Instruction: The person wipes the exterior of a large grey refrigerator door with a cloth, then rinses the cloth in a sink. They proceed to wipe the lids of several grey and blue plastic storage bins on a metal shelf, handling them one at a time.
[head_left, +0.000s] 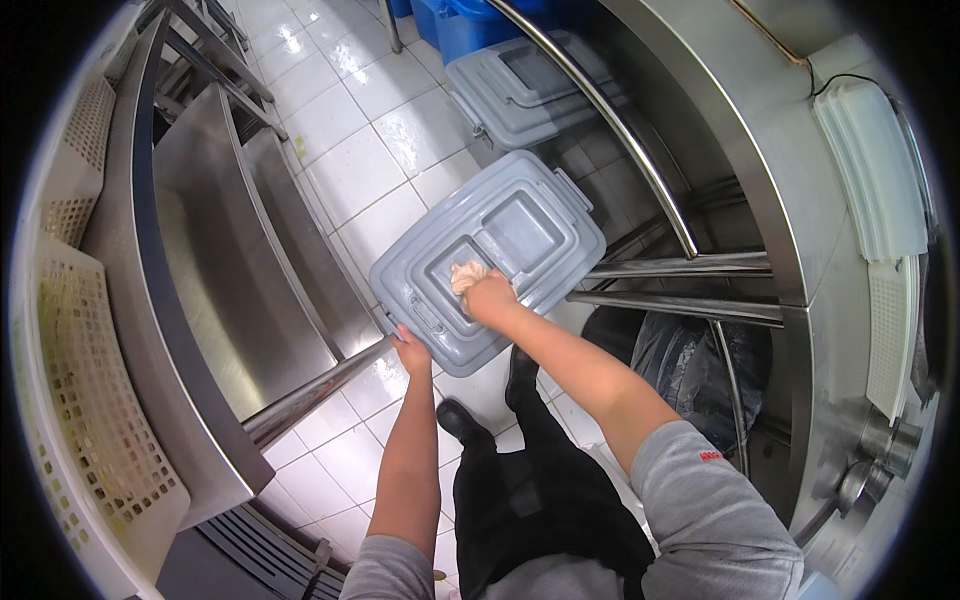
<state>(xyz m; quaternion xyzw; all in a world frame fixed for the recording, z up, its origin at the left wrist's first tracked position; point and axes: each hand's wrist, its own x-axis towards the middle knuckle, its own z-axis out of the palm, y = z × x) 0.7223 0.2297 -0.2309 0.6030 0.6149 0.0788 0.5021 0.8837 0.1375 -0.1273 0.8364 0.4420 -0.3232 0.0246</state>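
Note:
A closed grey plastic lid (525, 229) with two recessed panels and side latches lies in front of me, over the tiled floor. My right hand (491, 296) is closed on a crumpled pale cloth (468, 276) and presses it into the nearer recess of the lid. At the lid's lower-left edge is my left hand (412, 350), its thumb on the rim; its other fingers are largely hidden. What supports the lid from below is mostly out of sight.
Another grey lidded bin (517, 90) and blue plastic bins (469, 26) stand beyond. Steel shelving (225, 247) with white perforated baskets (105, 375) runs along the left. On the right are a steel counter (825, 322), tubular rails (675, 266) and a black bin with a plastic liner (690, 367).

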